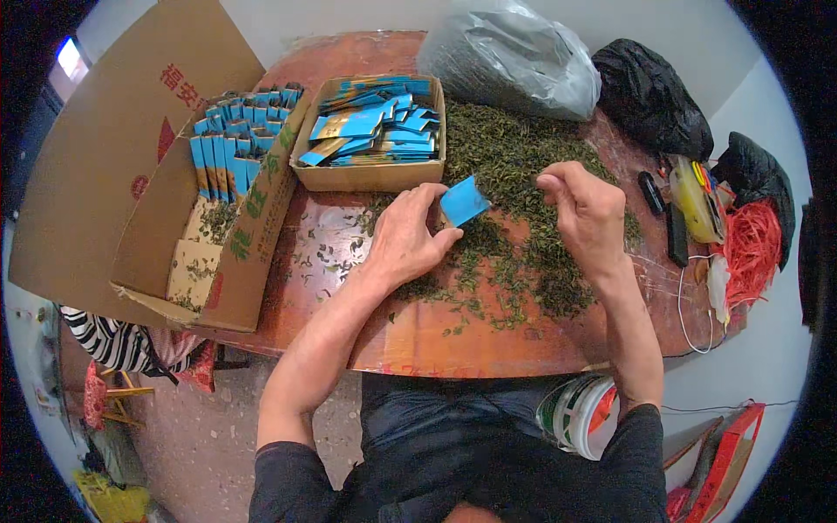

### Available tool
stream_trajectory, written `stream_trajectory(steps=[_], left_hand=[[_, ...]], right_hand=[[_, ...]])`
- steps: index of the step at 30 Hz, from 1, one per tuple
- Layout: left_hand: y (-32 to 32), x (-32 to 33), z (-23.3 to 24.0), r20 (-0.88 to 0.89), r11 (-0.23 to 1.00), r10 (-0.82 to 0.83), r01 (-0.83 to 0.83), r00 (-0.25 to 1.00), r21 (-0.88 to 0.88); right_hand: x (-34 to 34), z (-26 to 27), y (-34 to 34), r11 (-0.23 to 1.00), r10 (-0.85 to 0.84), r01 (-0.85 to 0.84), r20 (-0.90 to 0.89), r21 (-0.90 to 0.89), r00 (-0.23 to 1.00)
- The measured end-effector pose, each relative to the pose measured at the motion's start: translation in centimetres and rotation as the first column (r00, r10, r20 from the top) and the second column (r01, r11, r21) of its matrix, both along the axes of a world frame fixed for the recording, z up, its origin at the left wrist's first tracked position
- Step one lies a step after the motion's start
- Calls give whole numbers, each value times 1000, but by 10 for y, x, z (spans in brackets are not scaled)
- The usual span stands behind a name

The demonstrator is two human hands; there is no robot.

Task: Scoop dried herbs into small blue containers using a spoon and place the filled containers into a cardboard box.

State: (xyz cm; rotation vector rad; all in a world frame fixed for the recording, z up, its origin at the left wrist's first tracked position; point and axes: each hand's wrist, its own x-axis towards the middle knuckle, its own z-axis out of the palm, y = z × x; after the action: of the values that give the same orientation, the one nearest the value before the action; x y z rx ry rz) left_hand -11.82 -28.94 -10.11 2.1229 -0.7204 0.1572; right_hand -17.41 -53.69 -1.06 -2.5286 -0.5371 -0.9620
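Note:
A small blue packet [465, 201] is held upright between the thumb and fingers of my left hand [409, 229], just over the table. To its right, my right hand [582, 209] hovers above a spread heap of dried tea leaves [523, 147]. Its thumb and fingertips are pinched together; any leaf bits between them are too small to make out. Behind my left hand stands a shallow cardboard box [369, 178] piled with flat blue and gold packets [356, 123]. At the left, a longer carton [252, 261] holds rows of upright packets [225, 157] with dark leaves at their tops.
A large clear plastic bag [510, 62] and a black bag [654, 95] stand at the back. Red shredded strips [753, 252], a black bar-shaped object [676, 234] and a white cable [682, 307] lie at the right. Below the table edge is a white bucket [575, 415].

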Motion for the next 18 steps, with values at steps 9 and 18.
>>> stream_trajectory(steps=[9, 18], left_hand=[[0, 1, -3, 38, 1000, -7, 8, 999, -14], [-1, 1, -4, 41, 1000, -1, 2, 999, -13]], right_hand=[[1, 3, -3, 999, 26, -23, 68, -46, 997], [-2, 7, 2, 994, 62, -51, 118, -95, 991]])
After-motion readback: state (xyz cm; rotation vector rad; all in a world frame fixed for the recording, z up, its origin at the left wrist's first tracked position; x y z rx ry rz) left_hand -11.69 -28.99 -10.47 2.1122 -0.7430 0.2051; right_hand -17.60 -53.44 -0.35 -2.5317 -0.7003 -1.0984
